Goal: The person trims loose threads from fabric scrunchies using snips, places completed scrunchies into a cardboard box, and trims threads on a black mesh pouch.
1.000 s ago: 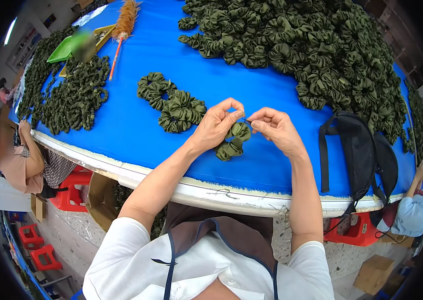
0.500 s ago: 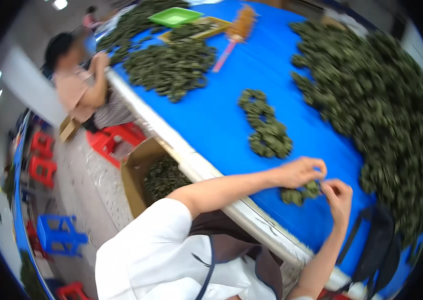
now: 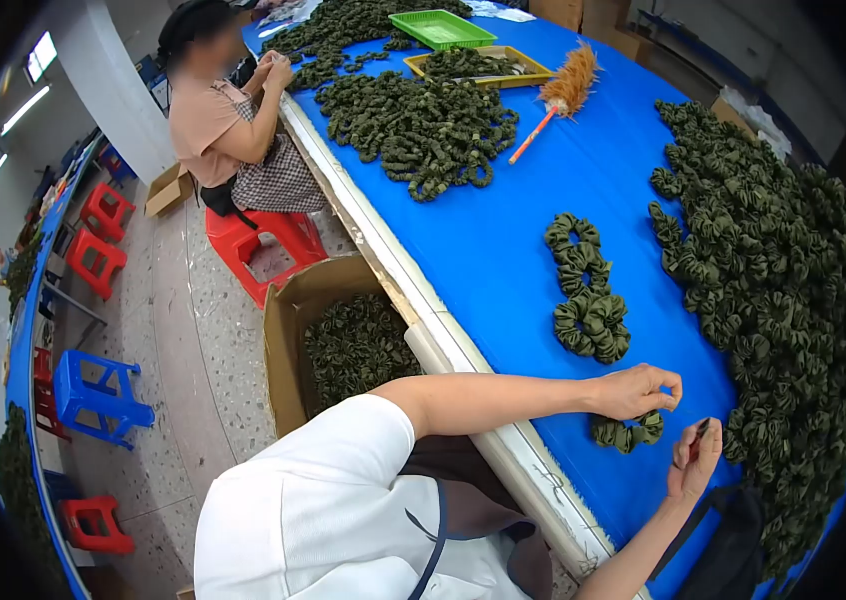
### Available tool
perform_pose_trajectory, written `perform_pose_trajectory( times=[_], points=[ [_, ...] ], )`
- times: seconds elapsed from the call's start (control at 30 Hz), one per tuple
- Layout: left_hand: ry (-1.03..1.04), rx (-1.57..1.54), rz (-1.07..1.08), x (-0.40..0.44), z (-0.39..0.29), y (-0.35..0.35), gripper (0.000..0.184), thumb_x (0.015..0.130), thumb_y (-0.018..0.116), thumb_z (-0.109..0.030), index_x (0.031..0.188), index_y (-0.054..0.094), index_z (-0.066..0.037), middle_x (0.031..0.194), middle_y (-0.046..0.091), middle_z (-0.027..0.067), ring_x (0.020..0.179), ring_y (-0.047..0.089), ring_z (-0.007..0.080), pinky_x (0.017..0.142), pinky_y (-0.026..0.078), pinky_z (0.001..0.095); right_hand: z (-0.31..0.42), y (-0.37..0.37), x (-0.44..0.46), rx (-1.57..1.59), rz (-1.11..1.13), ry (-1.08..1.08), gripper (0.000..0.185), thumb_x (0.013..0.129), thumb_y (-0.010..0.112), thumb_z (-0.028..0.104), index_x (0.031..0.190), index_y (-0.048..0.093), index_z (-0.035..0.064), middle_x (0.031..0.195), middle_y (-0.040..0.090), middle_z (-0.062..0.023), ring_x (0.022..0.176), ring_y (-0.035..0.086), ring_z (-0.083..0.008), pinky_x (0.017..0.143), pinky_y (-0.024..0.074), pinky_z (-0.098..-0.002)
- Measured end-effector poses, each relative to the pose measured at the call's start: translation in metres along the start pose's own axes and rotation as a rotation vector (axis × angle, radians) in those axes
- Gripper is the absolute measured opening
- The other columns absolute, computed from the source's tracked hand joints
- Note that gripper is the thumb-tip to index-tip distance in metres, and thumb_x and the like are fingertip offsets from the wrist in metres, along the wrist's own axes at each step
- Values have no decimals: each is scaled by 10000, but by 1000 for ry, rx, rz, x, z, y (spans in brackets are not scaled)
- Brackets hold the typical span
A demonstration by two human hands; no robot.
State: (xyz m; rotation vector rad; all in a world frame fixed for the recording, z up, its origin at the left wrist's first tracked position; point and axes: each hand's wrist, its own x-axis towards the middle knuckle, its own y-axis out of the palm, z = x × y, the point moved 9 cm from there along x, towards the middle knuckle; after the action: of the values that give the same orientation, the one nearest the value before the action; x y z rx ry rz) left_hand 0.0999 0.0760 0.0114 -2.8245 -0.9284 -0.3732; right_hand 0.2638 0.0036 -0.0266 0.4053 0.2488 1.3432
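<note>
My left hand (image 3: 640, 391) is just above a dark green scrunchie (image 3: 627, 432) on the blue table, overlapping its upper edge. Its fingers are curled into a pinch; what they hold, if anything, is too small to see. To the right, my right hand (image 3: 693, 458) is raised with its fingers closed around a small dark object (image 3: 704, 429) whose kind I cannot make out. Beyond my left hand, several similar scrunchies (image 3: 588, 285) form a short row.
A big heap of scrunchies (image 3: 773, 300) covers the table's right side; another pile (image 3: 413, 130) lies farther back by a green tray (image 3: 443, 28), a yellow tray (image 3: 533, 78) and an orange duster (image 3: 570, 82). A carton (image 3: 288, 335) stands below the edge. A person (image 3: 228, 120) sits at left.
My hands have moved apart, with the right one now farther from the scrunchie. The whole view has shifted, so table and piles appear lower and farther right.
</note>
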Motion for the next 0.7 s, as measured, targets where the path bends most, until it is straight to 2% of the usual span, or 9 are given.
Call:
perform_pose_trajectory(
  times=[0.13, 0.2, 0.27, 0.33, 0.37, 0.4, 0.47, 0.63, 0.7],
  points=[
    [44, 95, -11, -1, -3, 2, 132, 950, 540, -185, 950, 613, -74, 640, 568, 8, 526, 449, 112, 520, 382, 281, 8, -6, -1, 100, 9, -55, 188, 989, 569, 265, 1023, 562, 79, 668, 537, -36, 397, 323, -55, 359, 242, -174],
    [100, 181, -33, -2, -9, 0, 163, 949, 547, -214, 972, 633, -78, 757, 624, 39, 576, 510, 139, 581, 446, 291, 6, -5, -4, 77, -149, -23, 224, 996, 552, 300, 1080, 576, 93, 685, 517, -32, 406, 305, -55, 359, 218, -188],
    [26, 206, -20, -1, -6, 4, 157, 948, 551, -195, 990, 636, -69, 801, 635, 42, 591, 516, 137, 592, 456, 291, 8, 21, -3, 41, -30, 25, 264, 932, 601, 148, 1185, 573, 78, 705, 500, -3, 435, 310, -39, 366, 199, -184],
    [-16, 108, -15, 0, 7, 8, 102, 945, 558, -131, 990, 633, -78, 760, 600, 4, 605, 479, 86, 564, 419, 257, 10, 36, -6, -277, -110, 4, 409, 829, 615, -1, 1231, 575, 62, 742, 521, 27, 515, 323, -23, 427, 247, -170],
    [-124, 131, -10, -2, 17, 8, 88, 931, 583, -150, 955, 637, -85, 665, 556, 1, 555, 430, 95, 524, 381, 267, 11, 44, -8, -347, -59, 9, 354, 823, 662, 27, 1174, 611, 41, 784, 565, 20, 580, 400, -31, 505, 345, -166],
    [-35, 87, -14, 0, 13, 11, 80, 943, 585, -151, 948, 637, -90, 619, 501, -21, 527, 377, 79, 487, 327, 249, 4, 43, -6, -407, -102, -58, 253, 829, 656, 40, 1082, 648, 40, 833, 623, 4, 588, 437, -28, 509, 339, -155],
    [-143, 92, 2, -2, 20, 13, 103, 958, 585, -158, 929, 645, -79, 620, 482, -46, 528, 351, 43, 464, 273, 219, -3, 40, -4, -370, -120, -110, 95, 841, 686, 48, 921, 658, 4, 846, 656, -30, 722, 553, -74, 675, 444, -170],
    [-188, 135, -80, 0, 33, 6, 209, 990, 521, -190, 1085, 659, -65, 662, 468, -75, 560, 329, 23, 490, 242, 189, 14, 35, -4, -428, -69, -130, 97, 860, 683, 102, 821, 664, 16, 740, 661, -40, 632, 533, -70, 604, 445, -199],
    [-222, 46, -64, 0, 30, 8, 237, 1013, 488, -208, 1157, 627, -81, 643, 409, -84, 554, 305, 27, 494, 234, 195, 16, 25, -11, -344, -36, 133, 142, 865, 683, 153, 809, 685, 22, 720, 661, -35, 611, 525, -72, 594, 438, -201]
  ],
)
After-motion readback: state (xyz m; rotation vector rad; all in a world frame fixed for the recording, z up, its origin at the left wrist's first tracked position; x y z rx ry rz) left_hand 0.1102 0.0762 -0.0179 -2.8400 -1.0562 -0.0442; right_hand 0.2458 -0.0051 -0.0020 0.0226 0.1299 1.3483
